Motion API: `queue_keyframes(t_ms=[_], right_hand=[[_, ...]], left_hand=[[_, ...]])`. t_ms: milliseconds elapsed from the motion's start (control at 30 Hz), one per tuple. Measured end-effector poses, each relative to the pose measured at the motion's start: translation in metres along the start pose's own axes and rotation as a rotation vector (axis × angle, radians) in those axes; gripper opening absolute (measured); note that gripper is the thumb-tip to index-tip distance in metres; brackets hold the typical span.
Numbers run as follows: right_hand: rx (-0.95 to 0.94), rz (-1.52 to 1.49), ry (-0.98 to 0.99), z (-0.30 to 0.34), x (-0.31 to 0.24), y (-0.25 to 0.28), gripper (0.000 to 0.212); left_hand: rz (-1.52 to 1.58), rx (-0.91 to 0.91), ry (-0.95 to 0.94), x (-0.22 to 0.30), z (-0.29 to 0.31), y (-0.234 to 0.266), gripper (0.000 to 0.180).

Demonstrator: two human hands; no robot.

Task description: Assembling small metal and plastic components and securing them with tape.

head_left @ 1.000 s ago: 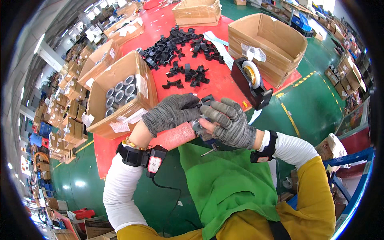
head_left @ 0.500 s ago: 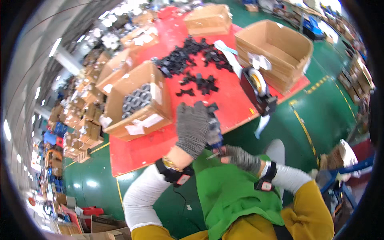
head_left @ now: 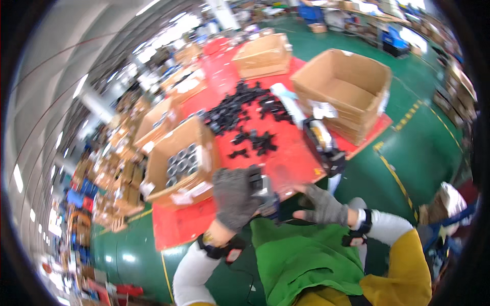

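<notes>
My left hand point(head_left: 234, 200), in a grey knit glove, is closed on a dark grey and black device point(head_left: 266, 193) at the near edge of the red table. Its fingers wrap over the left side of the device, and blur hides the exact kind. To the right of the device, my right hand point(head_left: 326, 205) wears a similar glove with bare fingertips. Its fingers and thumb are apart, pointing at the device without touching it, and I see nothing held. Beyond both hands, small black branched parts point(head_left: 263, 143) lie on the red tabletop point(head_left: 286, 171).
A carton point(head_left: 206, 153) of grey ring-shaped parts stands left of my hands. At the right are a tape dispenser point(head_left: 326, 145) and a large open carton point(head_left: 352, 94). Another carton point(head_left: 263, 53) sits at the far end. A larger heap of black parts point(head_left: 232, 109) lies mid-table.
My right hand has come off the lower end of the device, moved up and right, and spread its fingers. My left hand keeps its grip. The whole view has shifted with my head.
</notes>
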State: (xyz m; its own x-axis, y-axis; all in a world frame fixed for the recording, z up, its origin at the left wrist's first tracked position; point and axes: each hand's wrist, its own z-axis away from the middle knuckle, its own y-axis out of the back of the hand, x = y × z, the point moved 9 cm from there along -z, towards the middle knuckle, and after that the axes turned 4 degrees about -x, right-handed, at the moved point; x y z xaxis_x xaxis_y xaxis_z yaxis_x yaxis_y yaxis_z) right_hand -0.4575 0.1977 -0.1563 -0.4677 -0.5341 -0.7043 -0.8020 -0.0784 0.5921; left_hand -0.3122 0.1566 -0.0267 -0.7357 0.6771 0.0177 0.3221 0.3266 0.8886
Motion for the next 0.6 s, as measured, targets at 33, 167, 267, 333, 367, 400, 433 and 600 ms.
queue_keyframes(t_ms=[33, 167, 267, 333, 367, 400, 433, 600], right_hand=[[-0.019, -0.178, -0.046, -0.014, -0.011, 0.014, 0.082], [0.105, -0.365, 0.177, -0.051, -0.078, 0.061, 0.085], [0.137, -0.337, 0.141, -0.054, -0.088, 0.092, 0.077], [0.175, -0.283, 0.194, -0.059, -0.074, 0.108, 0.067], [0.208, -0.193, 0.193, -0.062, -0.073, 0.123, 0.067], [0.239, -0.105, 0.190, -0.067, -0.069, 0.143, 0.068], [0.138, -0.209, 0.041, -0.076, -0.044, 0.155, 0.065], [0.317, -0.382, -0.292, -0.101, 0.045, 0.296, 0.041]], left_hand=[[0.086, 0.091, -0.042, 0.002, -0.002, 0.013, 0.058], [0.103, 0.191, -0.206, 0.042, -0.038, 0.045, 0.045], [0.079, 0.205, -0.272, 0.063, -0.061, 0.051, 0.047], [0.077, 0.204, -0.306, 0.068, -0.075, 0.049, 0.050], [0.035, 0.173, -0.301, 0.066, -0.082, 0.046, 0.056], [-0.007, 0.141, -0.293, 0.062, -0.089, 0.042, 0.063], [0.077, 0.040, -0.276, 0.059, -0.092, 0.047, 0.069], [-0.014, 0.093, -0.069, -0.026, -0.040, 0.084, 0.058]])
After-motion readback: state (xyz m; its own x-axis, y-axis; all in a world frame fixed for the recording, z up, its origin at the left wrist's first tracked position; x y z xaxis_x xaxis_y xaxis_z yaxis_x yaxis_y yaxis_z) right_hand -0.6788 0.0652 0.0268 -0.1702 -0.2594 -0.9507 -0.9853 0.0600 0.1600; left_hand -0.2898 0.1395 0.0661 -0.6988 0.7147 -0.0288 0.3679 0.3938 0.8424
